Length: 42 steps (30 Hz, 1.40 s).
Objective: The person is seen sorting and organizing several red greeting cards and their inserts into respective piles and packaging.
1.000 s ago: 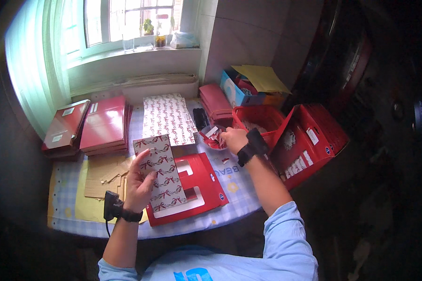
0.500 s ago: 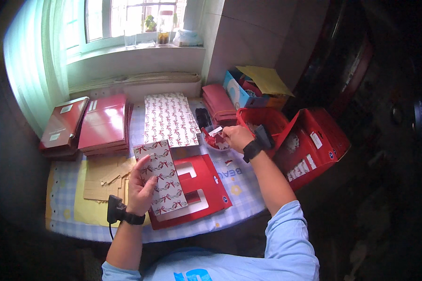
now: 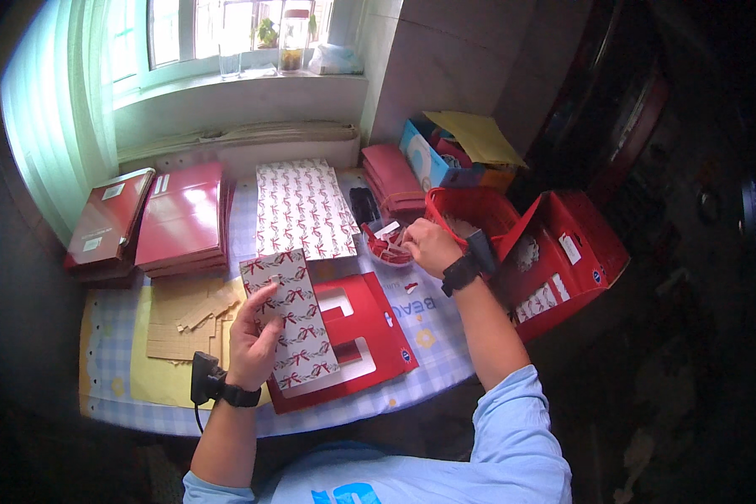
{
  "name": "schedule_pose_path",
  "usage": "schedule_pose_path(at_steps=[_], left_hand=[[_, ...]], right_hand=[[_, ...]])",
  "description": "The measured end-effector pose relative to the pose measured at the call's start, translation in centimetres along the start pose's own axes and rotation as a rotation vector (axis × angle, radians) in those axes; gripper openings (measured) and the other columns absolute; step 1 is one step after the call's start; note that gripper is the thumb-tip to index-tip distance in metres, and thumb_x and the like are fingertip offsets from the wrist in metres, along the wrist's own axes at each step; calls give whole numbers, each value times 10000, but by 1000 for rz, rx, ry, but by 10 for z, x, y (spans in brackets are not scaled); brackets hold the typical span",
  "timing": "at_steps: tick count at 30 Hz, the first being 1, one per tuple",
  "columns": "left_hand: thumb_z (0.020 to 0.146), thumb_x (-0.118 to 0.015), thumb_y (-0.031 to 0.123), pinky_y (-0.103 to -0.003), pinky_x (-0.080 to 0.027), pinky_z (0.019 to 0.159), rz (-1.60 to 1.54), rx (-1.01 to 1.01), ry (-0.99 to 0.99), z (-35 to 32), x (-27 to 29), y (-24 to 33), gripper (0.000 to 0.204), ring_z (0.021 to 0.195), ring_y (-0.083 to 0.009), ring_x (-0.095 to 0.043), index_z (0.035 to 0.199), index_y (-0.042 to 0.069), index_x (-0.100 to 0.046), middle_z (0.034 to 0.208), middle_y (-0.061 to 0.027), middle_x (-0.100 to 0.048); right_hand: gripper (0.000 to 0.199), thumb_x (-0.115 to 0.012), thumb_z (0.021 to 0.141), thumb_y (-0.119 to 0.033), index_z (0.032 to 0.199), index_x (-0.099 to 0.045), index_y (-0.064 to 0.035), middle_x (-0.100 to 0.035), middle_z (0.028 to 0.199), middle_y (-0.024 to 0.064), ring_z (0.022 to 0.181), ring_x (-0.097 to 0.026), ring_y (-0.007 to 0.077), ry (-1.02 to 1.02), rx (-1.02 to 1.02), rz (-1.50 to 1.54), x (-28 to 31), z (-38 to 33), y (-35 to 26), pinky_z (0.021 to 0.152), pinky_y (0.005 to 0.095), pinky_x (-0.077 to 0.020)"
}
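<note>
Left hand [image 3: 252, 346] gripping a patterned card [image 3: 304, 329], right hand [image 3: 433, 249] at a small bowl [image 3: 388, 263].
The left thumb and index finger press on the card's face, the other fingers mostly hidden; the forearm rises from seven o'clock and the card tilts toward eleven, over a flat red cardboard sheet [image 3: 388, 357]. At the card's two o'clock, the right fingers bunch, nearly closed, over the bowl's red pieces [image 3: 380, 249]; whether they pinch one cannot be told. That forearm reaches in from five o'clock, wrist bent leftward.
</note>
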<state>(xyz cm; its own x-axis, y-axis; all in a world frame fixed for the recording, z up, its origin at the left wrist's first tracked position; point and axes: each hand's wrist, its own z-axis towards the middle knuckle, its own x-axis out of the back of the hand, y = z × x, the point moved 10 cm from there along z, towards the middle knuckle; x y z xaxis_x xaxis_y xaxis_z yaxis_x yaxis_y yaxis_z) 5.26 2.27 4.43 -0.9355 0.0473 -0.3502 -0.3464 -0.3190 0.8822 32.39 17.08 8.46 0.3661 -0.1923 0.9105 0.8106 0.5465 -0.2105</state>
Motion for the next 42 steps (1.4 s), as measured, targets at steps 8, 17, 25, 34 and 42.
schedule_pose_path(at_steps=[8, 17, 25, 34, 42], left_hand=[[865, -476, -73, -180, -412, 713, 218, 58, -12, -4, 5, -9, 257, 780, -49, -505, 1046, 19, -634, 911, 0, -578], [868, -475, -69, -187, -405, 708, 233, 62, -40, -4, 2, -10, 255, 788, -53, -493, 1041, 22, -638, 888, 6, -565], [823, -487, -68, -265, -425, 843, 354, 46, -23, -4, 7, -9, 260, 857, -136, -565, 996, -3, -670, 910, -64, -626], [859, -650, 108, -294, -489, 817, 337, 118, -43, -9, -3, -9, 210, 943, -184, -600, 1036, -4, -662, 1051, -120, -599], [857, -657, 116, -287, -500, 762, 447, 26, -78, -9, -10, 5, 168, 877, -167, -610, 972, -5, -674, 983, -109, -607]], right_hand=[[182, -631, 751, -124, 924, -665, -80, -620, 950, 118, 882, -623, 306, -181, 78, -111, -25, 6, -16, 781, 416, -508], [250, -610, 757, -115, 1000, -639, -67, -636, 972, 146, 929, -617, 324, -223, 106, -53, -19, 5, -13, 810, 437, -498], [166, -611, 861, -57, 1017, -583, -7, -652, 875, 105, 748, -636, 160, -95, -146, 879, 11, -10, -49, 676, 292, -512], [186, -586, 865, 4, 1042, -531, 18, -638, 947, 128, 805, -665, 200, -262, -287, 1798, -50, -38, -147, 759, 312, -560], [335, -580, 854, 19, 1166, -463, -6, -625, 988, 146, 862, -659, 201, -160, -272, 1788, -56, -36, -167, 780, 325, -563]])
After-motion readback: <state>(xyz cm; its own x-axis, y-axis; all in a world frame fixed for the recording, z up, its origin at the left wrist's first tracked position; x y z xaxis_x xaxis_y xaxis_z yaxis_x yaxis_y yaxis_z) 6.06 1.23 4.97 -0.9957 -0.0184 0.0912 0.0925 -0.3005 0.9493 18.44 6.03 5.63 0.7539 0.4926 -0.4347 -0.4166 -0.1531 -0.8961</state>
